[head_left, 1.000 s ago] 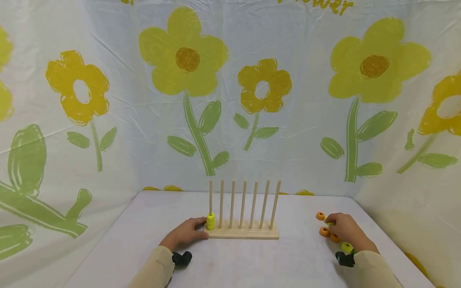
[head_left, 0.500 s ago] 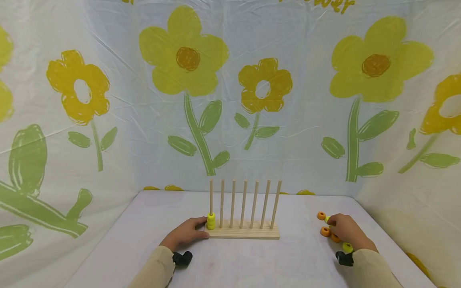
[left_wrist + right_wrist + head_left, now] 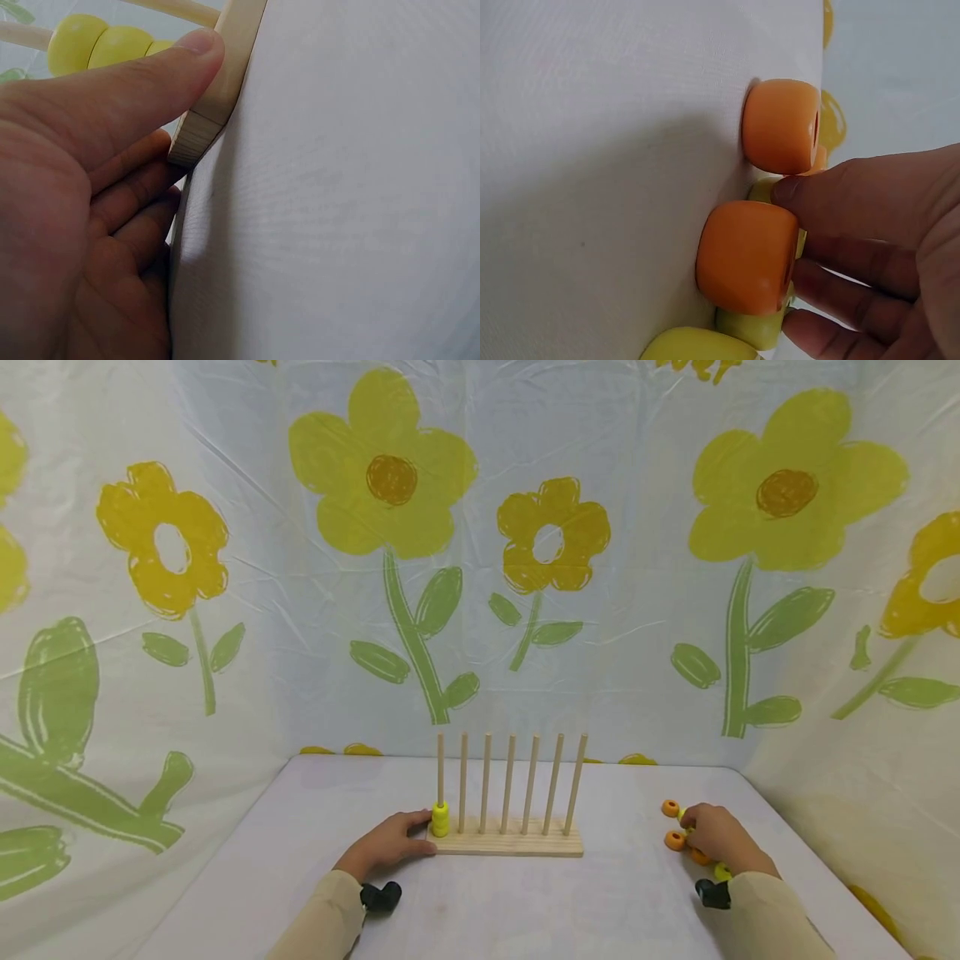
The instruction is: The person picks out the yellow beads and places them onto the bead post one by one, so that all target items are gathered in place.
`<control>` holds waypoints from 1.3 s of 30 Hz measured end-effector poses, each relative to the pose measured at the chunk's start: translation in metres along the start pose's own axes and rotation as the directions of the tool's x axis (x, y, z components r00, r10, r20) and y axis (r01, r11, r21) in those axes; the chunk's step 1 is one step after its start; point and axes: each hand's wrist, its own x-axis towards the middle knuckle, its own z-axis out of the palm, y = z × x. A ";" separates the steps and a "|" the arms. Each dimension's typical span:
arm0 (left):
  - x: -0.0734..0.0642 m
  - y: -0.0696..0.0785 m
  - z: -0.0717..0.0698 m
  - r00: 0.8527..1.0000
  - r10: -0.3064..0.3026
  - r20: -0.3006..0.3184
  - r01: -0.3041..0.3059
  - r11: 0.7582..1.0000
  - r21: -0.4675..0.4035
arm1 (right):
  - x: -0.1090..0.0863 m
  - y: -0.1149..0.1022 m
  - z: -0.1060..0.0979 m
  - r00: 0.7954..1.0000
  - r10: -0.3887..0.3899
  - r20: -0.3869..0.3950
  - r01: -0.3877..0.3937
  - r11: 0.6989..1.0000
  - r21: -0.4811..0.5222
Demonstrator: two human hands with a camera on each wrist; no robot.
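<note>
My left hand (image 3: 386, 843) grips the left end of a wooden peg rack's base (image 3: 510, 845). In the left wrist view, the thumb (image 3: 199, 45) lies on its front side while the other fingers reach behind. Yellow beads (image 3: 440, 820) are stacked on the leftmost peg; the other pegs are bare. On the right, my right hand (image 3: 720, 837) is among loose beads, pinching a yellow bead (image 3: 762, 190) between thumb and fingers. That bead is mostly hidden behind an orange bead (image 3: 746, 256) and the thumb. Another orange bead (image 3: 780, 125) sits just beyond the thumb.
More loose beads lie around the right hand: an orange bead (image 3: 701, 857), a yellow bead (image 3: 722, 872), and an orange one at the back. The white tabletop (image 3: 322, 793) ends at a flower-printed cloth (image 3: 637, 693) behind and on both sides.
The right hand stays among the beads with only a slight shift of wrist and fingers. The left hand and the rack hold still; the head view tilts very slightly.
</note>
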 end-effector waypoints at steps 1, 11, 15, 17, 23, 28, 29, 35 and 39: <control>0.000 0.000 0.000 1.000 0.000 0.000 0.000 1.000 0.005 | -0.001 0.000 0.000 1.000 0.000 0.001 0.000 1.000 0.001; 0.000 0.002 -0.001 1.000 0.006 -0.004 -0.006 1.000 -0.004 | -0.003 -0.001 -0.003 1.000 -0.007 -0.013 0.007 1.000 -0.013; 0.000 0.003 -0.001 1.000 0.008 -0.005 -0.008 1.000 -0.002 | -0.005 -0.004 -0.008 1.000 0.006 -0.013 -0.006 1.000 0.014; 0.000 0.003 -0.001 1.000 0.009 -0.003 -0.009 1.000 0.000 | -0.006 -0.006 -0.010 1.000 0.004 -0.015 -0.003 1.000 0.020; 0.000 0.003 -0.001 1.000 0.005 0.000 -0.005 1.000 0.003 | -0.010 -0.014 -0.014 0.999 -0.021 -0.035 0.022 0.999 0.024; 0.001 0.002 -0.001 1.000 0.003 -0.001 -0.003 1.000 0.000 | -0.012 -0.024 -0.014 0.994 -0.082 -0.076 0.084 0.996 0.031; 0.001 0.002 -0.001 1.000 0.001 0.000 -0.001 1.000 0.001 | -0.012 -0.026 -0.013 0.992 -0.092 -0.082 0.096 0.995 0.038; 0.000 0.002 -0.001 1.000 -0.009 0.001 0.009 1.000 0.011 | -0.011 -0.034 -0.007 0.984 -0.135 -0.115 0.148 0.983 0.110; 0.000 0.002 -0.001 1.000 -0.017 0.000 0.017 1.000 0.008 | -0.013 -0.041 -0.003 0.972 -0.175 -0.158 0.200 0.966 0.164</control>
